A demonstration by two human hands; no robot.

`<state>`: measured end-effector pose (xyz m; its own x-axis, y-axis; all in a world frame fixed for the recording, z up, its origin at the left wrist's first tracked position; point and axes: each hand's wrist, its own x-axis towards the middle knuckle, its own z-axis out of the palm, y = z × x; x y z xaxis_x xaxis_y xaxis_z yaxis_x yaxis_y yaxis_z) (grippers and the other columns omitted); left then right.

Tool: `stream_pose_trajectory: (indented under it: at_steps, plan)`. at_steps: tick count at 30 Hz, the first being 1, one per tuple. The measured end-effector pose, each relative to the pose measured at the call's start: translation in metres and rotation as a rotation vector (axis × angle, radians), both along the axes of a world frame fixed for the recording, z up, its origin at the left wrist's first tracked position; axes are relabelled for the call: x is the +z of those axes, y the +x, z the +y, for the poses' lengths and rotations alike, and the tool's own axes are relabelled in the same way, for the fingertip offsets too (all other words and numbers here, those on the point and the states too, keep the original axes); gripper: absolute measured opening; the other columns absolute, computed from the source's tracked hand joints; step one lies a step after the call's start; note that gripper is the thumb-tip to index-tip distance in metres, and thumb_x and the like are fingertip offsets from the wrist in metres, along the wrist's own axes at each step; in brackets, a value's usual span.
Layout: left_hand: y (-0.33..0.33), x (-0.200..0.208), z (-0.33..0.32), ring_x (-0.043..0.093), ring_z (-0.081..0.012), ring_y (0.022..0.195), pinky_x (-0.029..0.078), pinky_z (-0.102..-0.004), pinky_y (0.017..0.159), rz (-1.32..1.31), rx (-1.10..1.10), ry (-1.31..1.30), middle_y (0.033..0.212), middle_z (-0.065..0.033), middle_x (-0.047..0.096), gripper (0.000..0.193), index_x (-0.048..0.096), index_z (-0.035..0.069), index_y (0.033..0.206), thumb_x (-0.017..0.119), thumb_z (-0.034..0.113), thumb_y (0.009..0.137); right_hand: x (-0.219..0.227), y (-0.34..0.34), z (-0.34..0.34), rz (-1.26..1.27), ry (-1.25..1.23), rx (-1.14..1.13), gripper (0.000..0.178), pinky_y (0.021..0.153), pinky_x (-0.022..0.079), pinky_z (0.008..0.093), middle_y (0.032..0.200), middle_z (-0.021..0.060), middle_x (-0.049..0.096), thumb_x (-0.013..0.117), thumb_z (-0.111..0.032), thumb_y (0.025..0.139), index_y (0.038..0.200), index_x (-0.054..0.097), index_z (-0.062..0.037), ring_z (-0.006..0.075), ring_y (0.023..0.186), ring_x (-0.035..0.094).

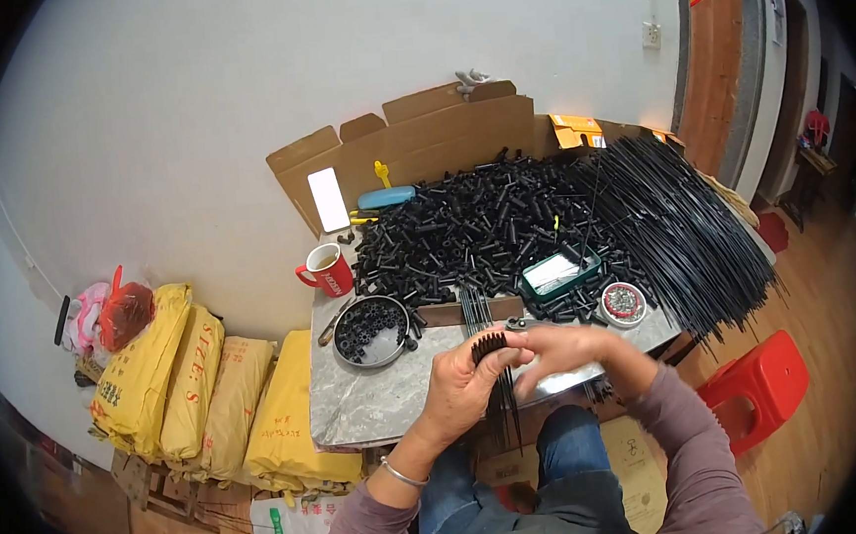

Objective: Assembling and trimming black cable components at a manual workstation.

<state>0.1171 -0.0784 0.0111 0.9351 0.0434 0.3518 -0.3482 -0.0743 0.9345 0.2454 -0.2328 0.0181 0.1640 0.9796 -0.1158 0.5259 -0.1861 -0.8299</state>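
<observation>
My left hand (462, 392) is closed round a bundle of thin black rods (490, 344), whose dark ends form a comb-like row above the thumb. More of the rods hang below the fist toward my lap. Beside it, my right hand (565, 349) has its fingers stretched toward the bundle, the lower ones smeared by motion. Whether its fingertips touch the rods cannot be made out. Just beyond the hands, a group of thin rods (474, 306) lies across a brown strip on the table (359, 411).
Short black tubes (485, 223) are heaped across the table, with long black rods (694, 238) at right. Around them stand a round pan (339, 356), red mug (331, 274), green tray (587, 268) and round tub (622, 304). Yellow sacks (294, 415) lie left; a red stool (769, 387) stands right.
</observation>
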Motion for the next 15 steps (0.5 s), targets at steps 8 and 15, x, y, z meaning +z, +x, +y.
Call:
stream_pose_trajectory:
  at_steps: [8,15]
  plan:
    - [0.008,0.0,-0.008,0.067,-0.0178,0.094,0.051,-0.0302,0.087,-0.057,-0.038,0.063,0.098,-0.0112,0.07,0.02,0.062,-0.002,0.107,0.054,0.013,0.096,-0.082,0.133,-0.026,-1.053,0.027,-0.753,0.011,0.072,0.05,0.0422,0.08,0.0089,0.065,0.064,-0.019,0.073,0.078,0.069,-0.0105,0.0295,0.081,0.062]
    - [0.008,0.002,-0.007,0.066,-0.0185,0.097,0.05,-0.0303,0.089,0.012,-0.096,-0.068,0.099,-0.0129,0.07,0.022,0.062,-0.001,0.11,0.054,0.014,0.096,-0.086,0.146,-0.023,-1.224,0.071,-0.647,0.009,0.067,0.049,0.0405,0.079,0.0052,0.064,0.067,-0.019,0.07,0.073,0.068,-0.0103,0.0253,0.078,0.062]
